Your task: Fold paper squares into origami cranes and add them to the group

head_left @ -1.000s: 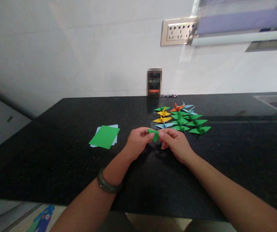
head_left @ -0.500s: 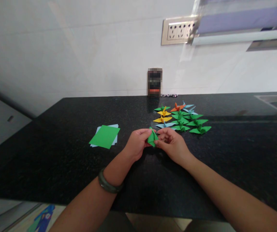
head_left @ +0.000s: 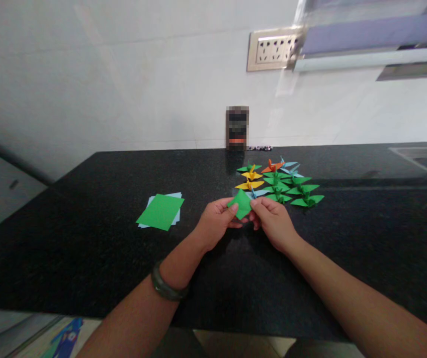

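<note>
Between my two hands, above the dark countertop, is a small folded piece of green origami paper [head_left: 241, 204], showing a flat diamond face. My left hand [head_left: 218, 221] grips its left side, thumb on top and fingers underneath. At its right corner, my right hand [head_left: 273, 219] pinches the paper between thumb and fingers. Just beyond the hands stand several folded paper cranes [head_left: 304, 190] in rows, green, yellow, orange and light blue. To the left lies a stack of square paper sheets [head_left: 160, 211], a green one on top and light blue ones below.
The black speckled countertop [head_left: 86, 248] meets a white wall [head_left: 142, 74]. A phone-like upright object [head_left: 237, 128], blurred out, leans there with a beaded strand [head_left: 261, 148] beside it. A socket panel [head_left: 273, 50] is on the wall. A recessed edge [head_left: 422, 159] shows at right.
The green paper has gone from a narrow, partly opened fold to a flat diamond. My right fingers have shifted onto its right corner, while my left hand keeps hold.
</note>
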`<state>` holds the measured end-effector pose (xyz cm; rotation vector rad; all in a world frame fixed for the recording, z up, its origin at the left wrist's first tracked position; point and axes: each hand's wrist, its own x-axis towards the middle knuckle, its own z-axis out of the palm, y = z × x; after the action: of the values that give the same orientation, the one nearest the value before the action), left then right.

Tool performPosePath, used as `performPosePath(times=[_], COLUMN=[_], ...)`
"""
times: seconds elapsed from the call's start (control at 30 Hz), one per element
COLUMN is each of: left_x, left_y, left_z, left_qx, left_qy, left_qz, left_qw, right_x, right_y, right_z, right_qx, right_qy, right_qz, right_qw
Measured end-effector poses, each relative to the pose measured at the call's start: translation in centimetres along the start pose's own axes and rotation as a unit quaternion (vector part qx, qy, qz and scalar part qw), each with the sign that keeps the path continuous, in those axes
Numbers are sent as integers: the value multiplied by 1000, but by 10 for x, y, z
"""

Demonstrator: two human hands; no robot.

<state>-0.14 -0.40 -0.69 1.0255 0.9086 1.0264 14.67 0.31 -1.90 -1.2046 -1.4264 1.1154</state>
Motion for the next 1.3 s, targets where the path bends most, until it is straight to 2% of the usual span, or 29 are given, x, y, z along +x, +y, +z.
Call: performPosePath(times=[0.07,0.1,0.2,0.33,0.43,0.53,0.83,1.07,1.3], left_x=[1,1,0,0,1,1,0,-2,-1], left_y=[-2,-2,-4,-5,-5,-5,-9,-5,-5], left_z=[0,1,3,8,11,13,13,15,15], left_qx=[-28,-46,-105,-182,-212,-221,-175,-222,-241], left_qy=[-3,-2,14,35,42,43,20,26,32], left_qz=[-14,-21,-32,-27,-21,-18,5,-14,-23], left_qw=[1000,999,994,982,976,974,984,975,970], right_x=[2,4,7,9,8,6,7,8,5], right_y=[5,6,7,5,2,-2,-4,-2,-4], right_z=[-1,-2,-4,-3,-2,-1,-3,-4,-4], right_qx=[-65,-111,-257,-374,-415,-425,-447,-505,-499], right_qy=[44,71,90,100,113,118,148,120,116], right_qz=[-61,-114,-259,-340,-360,-374,-371,-358,-368], right_qw=[995,985,926,857,828,816,801,776,776])
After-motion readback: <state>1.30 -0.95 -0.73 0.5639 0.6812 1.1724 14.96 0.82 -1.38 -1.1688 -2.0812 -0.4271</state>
